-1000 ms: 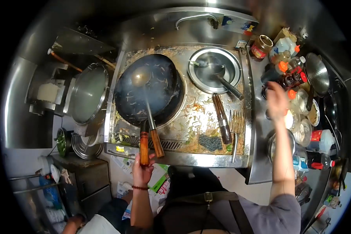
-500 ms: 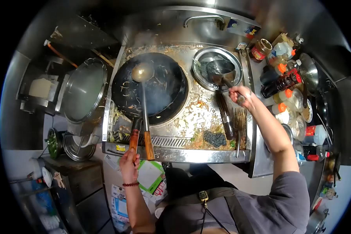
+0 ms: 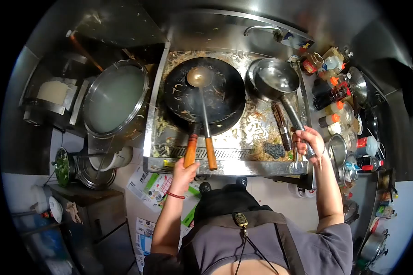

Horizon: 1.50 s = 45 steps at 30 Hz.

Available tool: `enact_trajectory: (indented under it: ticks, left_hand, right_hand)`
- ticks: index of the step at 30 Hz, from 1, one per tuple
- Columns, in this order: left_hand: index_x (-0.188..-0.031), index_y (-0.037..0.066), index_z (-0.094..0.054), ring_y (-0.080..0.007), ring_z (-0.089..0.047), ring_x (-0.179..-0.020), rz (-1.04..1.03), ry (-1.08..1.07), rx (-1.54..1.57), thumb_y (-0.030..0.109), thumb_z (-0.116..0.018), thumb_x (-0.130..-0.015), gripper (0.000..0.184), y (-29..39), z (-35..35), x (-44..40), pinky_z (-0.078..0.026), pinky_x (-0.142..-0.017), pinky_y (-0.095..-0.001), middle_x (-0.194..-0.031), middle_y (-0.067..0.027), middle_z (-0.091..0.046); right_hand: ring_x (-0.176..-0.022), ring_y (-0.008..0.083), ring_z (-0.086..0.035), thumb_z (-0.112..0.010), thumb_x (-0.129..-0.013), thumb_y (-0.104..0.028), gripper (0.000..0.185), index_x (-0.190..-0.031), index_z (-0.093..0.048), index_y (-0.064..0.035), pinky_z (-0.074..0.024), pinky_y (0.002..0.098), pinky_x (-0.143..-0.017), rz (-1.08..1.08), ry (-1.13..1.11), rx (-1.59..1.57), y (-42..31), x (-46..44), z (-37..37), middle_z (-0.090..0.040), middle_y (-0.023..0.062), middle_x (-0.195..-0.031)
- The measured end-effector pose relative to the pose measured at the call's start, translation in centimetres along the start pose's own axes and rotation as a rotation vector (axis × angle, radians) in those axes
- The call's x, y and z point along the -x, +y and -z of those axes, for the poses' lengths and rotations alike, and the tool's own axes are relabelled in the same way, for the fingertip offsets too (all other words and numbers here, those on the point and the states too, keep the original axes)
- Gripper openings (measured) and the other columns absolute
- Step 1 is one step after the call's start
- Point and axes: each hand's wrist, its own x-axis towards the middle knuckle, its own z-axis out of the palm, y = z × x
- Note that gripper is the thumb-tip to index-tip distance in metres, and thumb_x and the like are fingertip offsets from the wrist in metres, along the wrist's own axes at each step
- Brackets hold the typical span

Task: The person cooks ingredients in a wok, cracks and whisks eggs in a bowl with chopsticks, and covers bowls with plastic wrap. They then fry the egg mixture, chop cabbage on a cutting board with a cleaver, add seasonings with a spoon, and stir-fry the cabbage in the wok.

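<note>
My left hand is closed around the wooden handle of a black wok, which has scraps of food stuck inside and some haze over it. A ladle lies in the wok, its wooden handle crossing the rim beside my left hand without being held. My right hand grips the long handle of a round metal dipper. The dipper is over the steel basin and hides most of it. The dipper's inside is shiny; whether it holds water I cannot tell.
A bamboo brush and a dark scouring pad lie on the littered stove top. Left stands a big pot of cloudy liquid. Sauce bottles crowd the right side. A tap juts out behind.
My right hand has lifted the dipper out of the basin and come nearer my body. My left hand still holds the wok handle. The whole view has shifted.
</note>
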Motion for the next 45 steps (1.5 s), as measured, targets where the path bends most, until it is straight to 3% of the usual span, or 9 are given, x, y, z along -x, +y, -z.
enact_trajectory:
  ticks: [10,15,19,25,28,32,38,40,45]
  left_hand:
    - [-0.103,0.002,-0.047,-0.0051,-0.046,-0.054,-0.094,-0.167,-0.116,0.005,-0.063,-0.081,0.028,-0.9,3.7,2.1,-0.036,-0.045,-0.019,-0.073,-0.0013,-0.055]
    - [-0.111,0.003,-0.054,-0.0144,-0.06,-0.083,-0.058,-0.22,-0.256,0.018,-0.058,-0.087,0.029,-14.3,9.4,5.5,-0.049,-0.069,-0.027,-0.104,-0.0105,-0.058]
    - [-0.12,0.005,-0.048,-0.0219,-0.058,-0.096,-0.443,-0.346,-0.909,0.03,-0.047,-0.091,0.039,-19.8,7.8,7.0,-0.046,-0.08,-0.0313,-0.12,-0.0139,-0.052]
    - [-0.126,0.005,-0.042,-0.027,-0.054,-0.106,0.149,-0.049,-0.25,0.039,-0.038,-0.093,0.048,-16.7,6.1,6.7,-0.043,-0.088,-0.0373,-0.126,-0.0166,-0.048]
    - [-0.13,0.006,-0.039,-0.0295,-0.052,-0.11,0.334,0.007,0.113,0.044,-0.033,-0.094,0.053,-11.1,3.3,5.0,-0.041,-0.092,-0.0403,-0.128,-0.018,-0.046]
    - [-0.131,0.004,-0.036,-0.0329,-0.048,-0.115,0.254,-0.172,0.548,0.048,-0.033,-0.093,0.059,-4.0,-2.3,3.9,-0.037,-0.097,-0.0452,-0.129,-0.0193,-0.045]
    - [-0.138,0.003,-0.022,-0.0281,-0.054,-0.101,0.185,-0.293,0.815,0.046,-0.027,-0.095,0.061,-2.7,-4.5,2.4,-0.045,-0.089,-0.0443,-0.114,-0.0195,-0.052]
    - [-0.14,0.002,-0.017,-0.0221,-0.056,-0.09,0.198,-0.257,0.81,0.045,-0.025,-0.096,0.062,-2.4,-5.5,2.7,-0.05,-0.079,-0.0407,-0.106,-0.0174,-0.054]
    - [-0.139,-0.002,-0.012,-0.0143,-0.048,-0.071,0.152,-0.214,1.001,0.031,-0.029,-0.098,0.056,2.2,-8.0,2.9,-0.046,-0.055,-0.0241,-0.102,-0.0158,-0.049]
  right_hand:
    - [-0.044,0.0123,-0.048,-0.058,-0.078,-0.002,0.01,-0.081,-0.049,0.0024,-0.0367,0.027,-0.037,-0.078,0.012,0.228,7.5,-2.7,-7.2,-0.05,0.0065,-0.065]
    - [-0.044,0.0132,-0.049,-0.057,-0.076,-0.005,0.026,-0.094,-0.049,0.0125,-0.0397,0.027,-0.04,0.007,0.139,0.581,7.5,-3.9,-7.8,-0.054,0.0093,-0.065]
    - [-0.065,0.0246,-0.062,-0.059,-0.073,-0.009,0.047,-0.109,-0.046,0.0174,-0.0479,0.0343,-0.058,0.138,0.193,1.001,7.3,-5.6,-5.8,-0.061,0.0242,-0.079]
    - [-0.08,0.0365,-0.061,-0.063,-0.069,-0.013,0.043,-0.105,-0.051,0.0089,-0.0457,0.0408,-0.075,0.346,0.239,1.185,6.4,-8.0,-2.5,-0.06,0.026,-0.077]
    - [-0.046,0.0129,-0.053,-0.056,-0.078,-0.003,0.017,-0.094,-0.052,0.0023,-0.0405,0.0259,-0.04,0.079,0.069,0.493,3.5,-9.1,-0.2,-0.056,0.0085,-0.062]
    - [-0.048,0.0104,-0.054,-0.057,-0.08,-0.002,0.012,-0.09,-0.052,0.0024,-0.0431,0.0208,-0.038,-0.065,-0.038,-0.018,-0.6,-12.1,6.9,-0.055,0.0078,-0.062]
    - [-0.057,0.0215,-0.061,-0.059,-0.075,-0.012,0.036,-0.106,-0.053,0.0066,-0.0498,0.0334,-0.055,0.364,0.272,1.289,-2.2,-20.4,17.6,-0.062,0.0162,-0.073]
    - [-0.084,0.0365,-0.061,-0.067,-0.071,-0.018,0.043,-0.106,-0.053,0.0034,-0.0479,0.0419,-0.075,0.479,0.26,1.497,-1.5,-23.9,22.7,-0.061,0.0243,-0.085]
    - [-0.093,0.0399,-0.053,-0.06,-0.073,-0.003,0.035,-0.108,-0.054,-0.0033,-0.0429,0.041,-0.086,0.988,0.602,1.486,0.8,-19.2,21.5,-0.056,0.02,-0.099]
